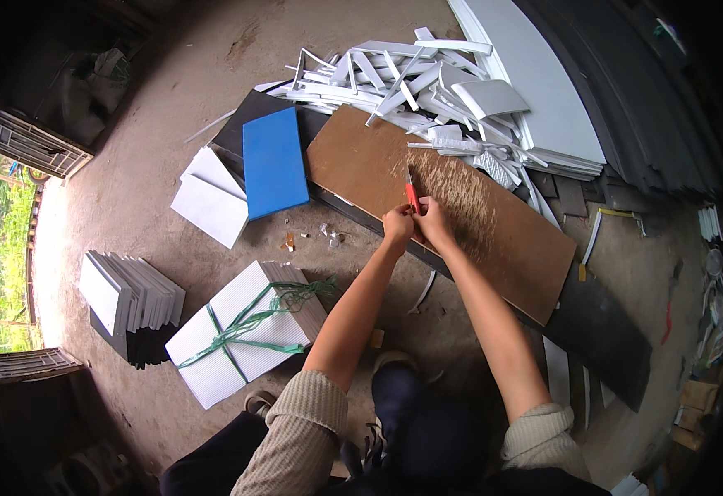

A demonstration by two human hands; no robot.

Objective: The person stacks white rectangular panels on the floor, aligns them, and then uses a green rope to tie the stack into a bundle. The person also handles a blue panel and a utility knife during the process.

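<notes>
A red utility knife [412, 195] points away from me with its blade out, above the near edge of a brown board [353, 153]. My right hand [434, 223] is closed around the lower part of its handle. My left hand [397, 226] is closed too, its fingers pressed to the handle's lower end beside the right hand. The fingers partly hide that end. The board's surface is badly scratched and worn right of the knife. A blue rectangular sheet [275, 163] lies by the board's left end.
White offcut strips [395, 78] are heaped beyond the board, beside large stacked white sheets [543, 91]. White sheets [208, 198] lie left of the blue one. Nearer me are a bundle tied with green twine [233, 331] and a stack of white pieces [134, 289]. Black sheets [605, 339] extend right.
</notes>
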